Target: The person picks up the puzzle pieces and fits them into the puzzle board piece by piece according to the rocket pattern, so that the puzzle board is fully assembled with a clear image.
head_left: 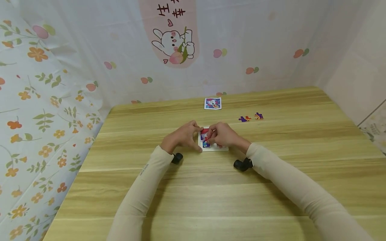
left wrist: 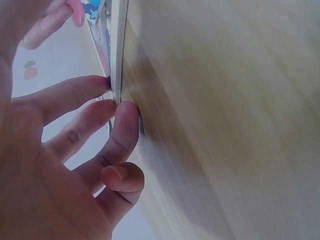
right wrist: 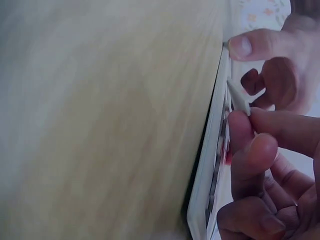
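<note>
A small white-framed puzzle tray [head_left: 214, 149] lies on the table, partly filled with colourful pieces. My left hand [head_left: 184, 135] holds the tray at its left side, thumb at the near corner and fingers by the far edge; in the left wrist view its fingertips [left wrist: 127, 112] meet the tray's rim. Over the tray, my right hand [head_left: 223, 134] pinches a puzzle piece [right wrist: 239, 99] between thumb and index finger. That piece is tilted, one edge down close to the tray. The right hand covers much of the tray's right part in the head view.
Two loose groups of puzzle pieces, one purple and orange [head_left: 244, 118] and one beside it [head_left: 258, 116], lie to the back right. A square picture card [head_left: 212, 103] lies near the table's far edge. A printed cloth [head_left: 120, 73] hangs behind the wooden table [head_left: 193, 201].
</note>
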Available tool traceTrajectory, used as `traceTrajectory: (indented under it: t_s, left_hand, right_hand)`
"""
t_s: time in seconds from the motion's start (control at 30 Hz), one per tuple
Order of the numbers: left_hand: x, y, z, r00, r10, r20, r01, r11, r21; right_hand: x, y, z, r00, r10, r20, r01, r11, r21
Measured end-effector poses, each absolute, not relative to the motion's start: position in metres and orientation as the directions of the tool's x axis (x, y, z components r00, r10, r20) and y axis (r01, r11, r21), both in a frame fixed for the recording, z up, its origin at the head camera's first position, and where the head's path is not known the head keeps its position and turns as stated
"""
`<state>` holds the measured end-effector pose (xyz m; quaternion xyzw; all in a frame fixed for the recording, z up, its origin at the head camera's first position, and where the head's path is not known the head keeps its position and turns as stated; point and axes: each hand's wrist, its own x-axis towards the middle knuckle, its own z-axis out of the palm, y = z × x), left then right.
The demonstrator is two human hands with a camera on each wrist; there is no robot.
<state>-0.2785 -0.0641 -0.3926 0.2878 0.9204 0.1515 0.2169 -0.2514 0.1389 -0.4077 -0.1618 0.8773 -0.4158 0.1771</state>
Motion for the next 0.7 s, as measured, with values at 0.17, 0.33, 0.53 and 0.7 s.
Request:
traceTrajectory:
  t_s: [0.17, 0.33, 0.53, 0.7]
  left_hand:
    - [-0.278, -0.065, -0.394, -0.741, 0.600, -0.302, 0.464, 0.782, 0.416]
    - [-0.278, -0.066, -0.395, -0.740, 0.605, -0.295, 0.469, 0.778, 0.418]
    - [-0.277, -0.066, -0.397, -0.737, 0.611, -0.290, 0.468, 0.770, 0.434]
    - [-0.276, -0.066, -0.394, -0.741, 0.603, -0.297, 0.454, 0.774, 0.441]
  right_hand:
    - [-0.248, 0.133, -0.407, -0.886, -0.435, -0.157, -0.195, 0.659, -0.726]
    - [-0.246, 0.126, -0.405, -0.874, -0.476, -0.093, -0.324, 0.716, -0.618]
    - [-0.247, 0.123, -0.404, -0.867, -0.494, -0.069, -0.376, 0.738, -0.560]
    - [-0.249, 0.123, -0.404, -0.863, -0.502, -0.052, -0.397, 0.738, -0.546]
